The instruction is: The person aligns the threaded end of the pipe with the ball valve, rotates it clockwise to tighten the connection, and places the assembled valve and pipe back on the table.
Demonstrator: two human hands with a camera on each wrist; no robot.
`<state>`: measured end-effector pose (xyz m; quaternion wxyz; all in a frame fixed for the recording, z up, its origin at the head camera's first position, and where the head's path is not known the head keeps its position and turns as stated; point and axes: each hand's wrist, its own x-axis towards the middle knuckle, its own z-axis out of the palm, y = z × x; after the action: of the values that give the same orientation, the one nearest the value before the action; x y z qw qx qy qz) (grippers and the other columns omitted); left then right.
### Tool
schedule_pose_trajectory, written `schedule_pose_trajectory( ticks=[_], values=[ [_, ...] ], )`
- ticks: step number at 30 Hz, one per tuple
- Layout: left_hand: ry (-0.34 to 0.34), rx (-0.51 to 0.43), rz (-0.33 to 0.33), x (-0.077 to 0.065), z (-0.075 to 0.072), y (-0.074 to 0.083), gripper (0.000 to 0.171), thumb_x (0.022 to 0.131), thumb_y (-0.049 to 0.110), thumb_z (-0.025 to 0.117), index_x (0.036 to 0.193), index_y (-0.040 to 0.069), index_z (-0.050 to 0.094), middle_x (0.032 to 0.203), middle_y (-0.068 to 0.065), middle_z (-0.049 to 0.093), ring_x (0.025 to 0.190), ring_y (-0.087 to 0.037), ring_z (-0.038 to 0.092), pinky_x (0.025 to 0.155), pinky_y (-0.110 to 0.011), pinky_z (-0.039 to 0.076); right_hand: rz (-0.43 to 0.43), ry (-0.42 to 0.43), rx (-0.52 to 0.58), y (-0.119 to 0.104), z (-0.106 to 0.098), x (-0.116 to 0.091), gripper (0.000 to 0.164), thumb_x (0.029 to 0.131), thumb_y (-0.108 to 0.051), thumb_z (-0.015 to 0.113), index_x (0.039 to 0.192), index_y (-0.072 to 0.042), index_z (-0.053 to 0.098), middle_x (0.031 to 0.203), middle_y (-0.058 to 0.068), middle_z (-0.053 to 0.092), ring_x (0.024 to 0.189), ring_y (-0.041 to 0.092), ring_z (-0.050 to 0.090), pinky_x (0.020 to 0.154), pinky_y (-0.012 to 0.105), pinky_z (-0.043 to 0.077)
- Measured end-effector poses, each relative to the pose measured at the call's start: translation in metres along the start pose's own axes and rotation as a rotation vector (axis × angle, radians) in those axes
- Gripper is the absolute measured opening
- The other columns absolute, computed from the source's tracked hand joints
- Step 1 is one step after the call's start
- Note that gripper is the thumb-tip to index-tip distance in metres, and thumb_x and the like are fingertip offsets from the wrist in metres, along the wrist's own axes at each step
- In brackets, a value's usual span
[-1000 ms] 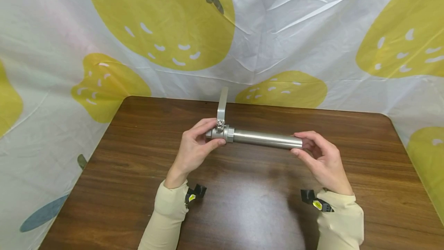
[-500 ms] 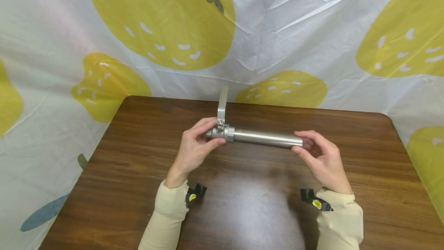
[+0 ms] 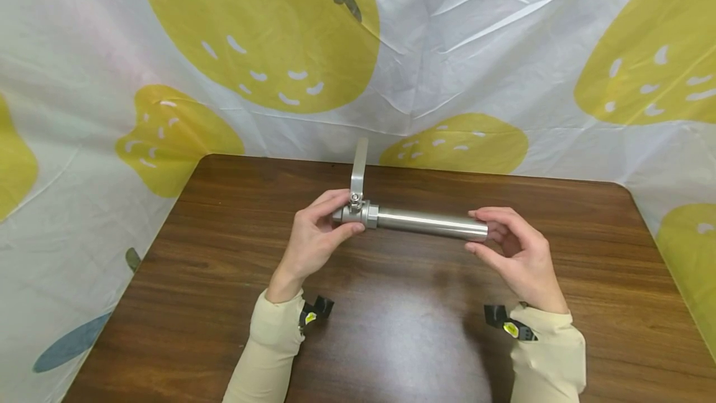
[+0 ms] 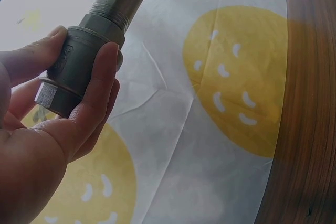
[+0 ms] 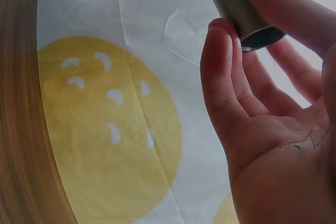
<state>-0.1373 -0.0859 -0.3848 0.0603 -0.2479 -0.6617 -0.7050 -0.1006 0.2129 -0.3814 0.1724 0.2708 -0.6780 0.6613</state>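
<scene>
A ball valve [image 3: 357,211] with a long flat lever handle [image 3: 359,166] sits in my left hand [image 3: 313,235], held between thumb and fingers. Its lever points away, toward the back. From the valve's hex end a shiny metal pipe [image 3: 427,222] extends right; a few threads [image 4: 107,15] show at the joint in the left wrist view. My right hand [image 3: 520,254] holds the pipe's free end, thumb on the near side and fingertips on the far side. In the right wrist view the open pipe end [image 5: 262,39] lies between thumb and fingers. Both hands hold the assembly above the table.
Beneath the hands is a dark brown wooden table [image 3: 252,204]. A white cloth with yellow fruit prints [image 3: 403,79] hangs behind it and at both sides. Small black wrist cameras [image 3: 319,310] are strapped over the light sleeves [image 3: 548,353].
My right thumb and fingertips have shifted slightly left along the pipe and spread a little wider. The left hand and the valve have barely moved.
</scene>
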Motion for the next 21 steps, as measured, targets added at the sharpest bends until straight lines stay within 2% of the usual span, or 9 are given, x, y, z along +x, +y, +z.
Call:
schedule_pose_trajectory(
  ticks=[6, 21],
  values=[
    [0.002, -0.005, -0.001, 0.0001, -0.0002, 0.0, 0.047, 0.07, -0.006, 0.071, 0.114, -0.006, 0.057, 0.113, -0.014, 0.054, 0.097, -0.019, 0.054, 0.082, -0.024, 0.049, -0.024, 0.0, 0.03, 0.0005, 0.0004, 0.0001, 0.052, 0.055, 0.033, 0.062, 0.104, 0.022, 0.049, 0.106, 0.034, 0.05, 0.09, 0.022, 0.059, 0.078, 0.024, 0.051],
    [0.004, -0.007, 0.001, -0.0001, -0.0004, 0.0002, 0.046, 0.07, -0.004, 0.071, 0.114, -0.006, 0.057, 0.113, -0.014, 0.054, 0.097, -0.019, 0.054, 0.082, -0.023, 0.049, -0.037, -0.013, 0.008, 0.0001, -0.0001, 0.001, 0.049, 0.057, 0.033, 0.062, 0.103, 0.021, 0.05, 0.103, 0.033, 0.052, 0.088, 0.02, 0.06, 0.075, 0.022, 0.051]
  ],
)
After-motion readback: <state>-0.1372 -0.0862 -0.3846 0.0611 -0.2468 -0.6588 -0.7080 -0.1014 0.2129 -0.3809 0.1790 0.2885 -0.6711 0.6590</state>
